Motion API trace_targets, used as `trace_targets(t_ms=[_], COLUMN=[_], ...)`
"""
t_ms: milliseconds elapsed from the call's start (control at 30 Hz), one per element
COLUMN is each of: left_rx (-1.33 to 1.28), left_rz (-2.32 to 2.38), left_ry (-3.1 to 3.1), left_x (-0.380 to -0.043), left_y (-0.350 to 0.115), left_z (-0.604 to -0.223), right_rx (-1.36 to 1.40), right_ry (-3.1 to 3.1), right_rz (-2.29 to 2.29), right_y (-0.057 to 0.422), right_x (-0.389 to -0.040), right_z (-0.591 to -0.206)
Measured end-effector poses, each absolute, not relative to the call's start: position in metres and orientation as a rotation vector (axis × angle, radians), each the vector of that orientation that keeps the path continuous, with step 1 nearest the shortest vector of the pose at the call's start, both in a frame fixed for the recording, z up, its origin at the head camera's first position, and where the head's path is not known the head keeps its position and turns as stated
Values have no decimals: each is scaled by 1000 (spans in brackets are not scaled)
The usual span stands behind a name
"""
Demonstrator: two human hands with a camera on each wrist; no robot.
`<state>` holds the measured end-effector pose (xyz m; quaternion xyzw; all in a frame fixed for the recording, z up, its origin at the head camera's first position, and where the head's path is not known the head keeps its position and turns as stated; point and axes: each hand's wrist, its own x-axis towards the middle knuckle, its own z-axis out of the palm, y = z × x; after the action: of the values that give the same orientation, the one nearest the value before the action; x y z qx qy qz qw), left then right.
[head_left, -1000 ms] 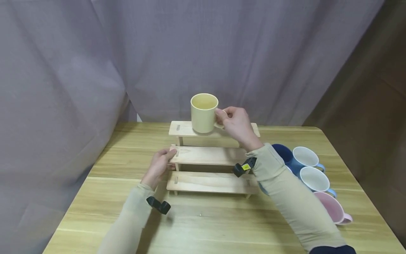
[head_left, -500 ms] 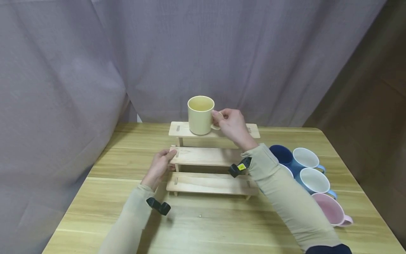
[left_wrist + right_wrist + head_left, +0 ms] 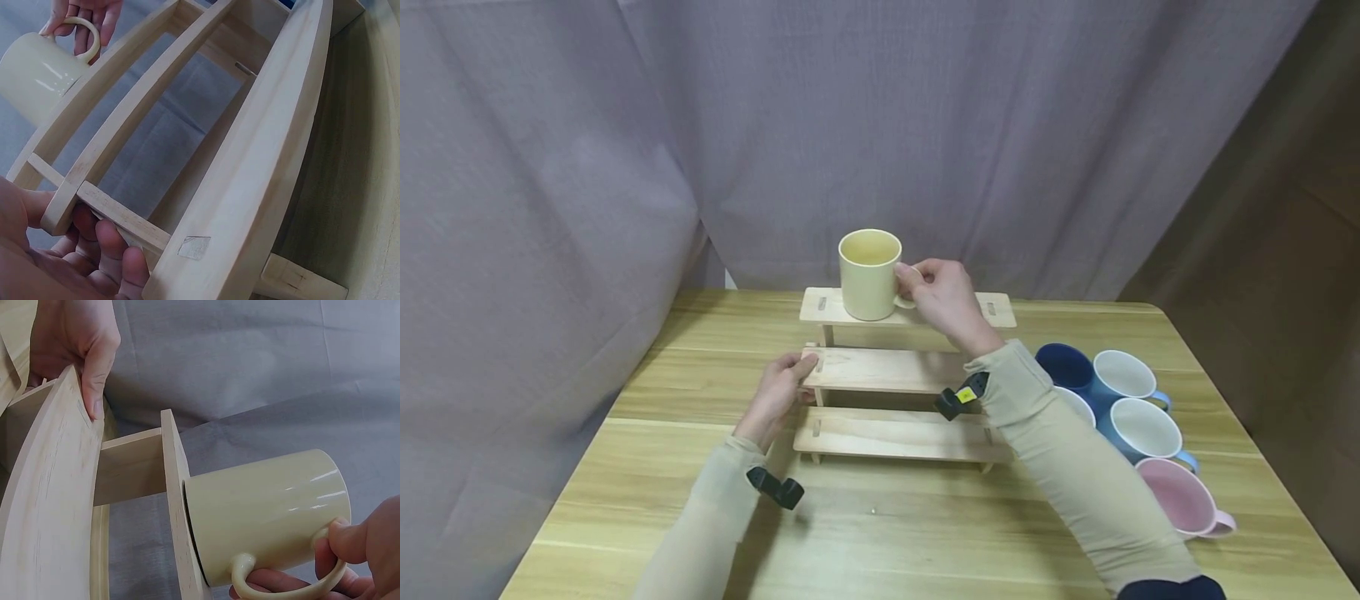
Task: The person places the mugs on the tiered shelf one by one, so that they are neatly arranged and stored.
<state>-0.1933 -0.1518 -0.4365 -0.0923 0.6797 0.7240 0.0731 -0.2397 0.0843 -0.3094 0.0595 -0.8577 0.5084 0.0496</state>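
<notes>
A pale yellow mug [image 3: 869, 282] stands upright on the top tier of a three-step wooden rack [image 3: 880, 432], left of the tier's middle. My right hand [image 3: 951, 302] pinches the mug's handle between thumb and fingers; in the right wrist view the handle [image 3: 294, 589] shows with fingers through and behind it. With my left hand [image 3: 772, 396] I grip the left end of the middle tier, thumb on top. The left wrist view shows the fingers [image 3: 109, 240] curled under that end, against the side support.
Several mugs crowd the table [image 3: 647, 500] at right: a dark blue mug [image 3: 1064, 367], light blue mugs [image 3: 1145, 427] with white insides, and a pink mug [image 3: 1176, 496]. My right forearm partly covers them. A grey curtain [image 3: 925, 125] hangs behind the table.
My right hand has moved the yellow mug left and slightly down onto the top tier. The left hand keeps its hold on the middle tier.
</notes>
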Motion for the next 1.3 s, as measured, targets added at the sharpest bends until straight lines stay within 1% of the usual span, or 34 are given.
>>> trace_targets(t_ms=[600,867,1100,1200,1300], left_rx=[-269,-242,-245,-247,-247], left_rz=[2171,2183,2166,2161,2148], left_ry=[2049,2058,2047,2050,2060], left_x=[-191,-193,-192,-190,-188], left_y=[-153,-154,-152,-152,-153], left_z=[-433,-438,-437,-435,-434], right_rx=[255,290,304,328,294], right_ry=[-2715,-2843,-2814,-2790,-2800], right_rz=[1482,1357,1299,1286,1273], right_y=[88,104,140,160,181], right_x=[-237,-230,-201,-180,-156], right_z=[-305,-302,-293,-286,-282])
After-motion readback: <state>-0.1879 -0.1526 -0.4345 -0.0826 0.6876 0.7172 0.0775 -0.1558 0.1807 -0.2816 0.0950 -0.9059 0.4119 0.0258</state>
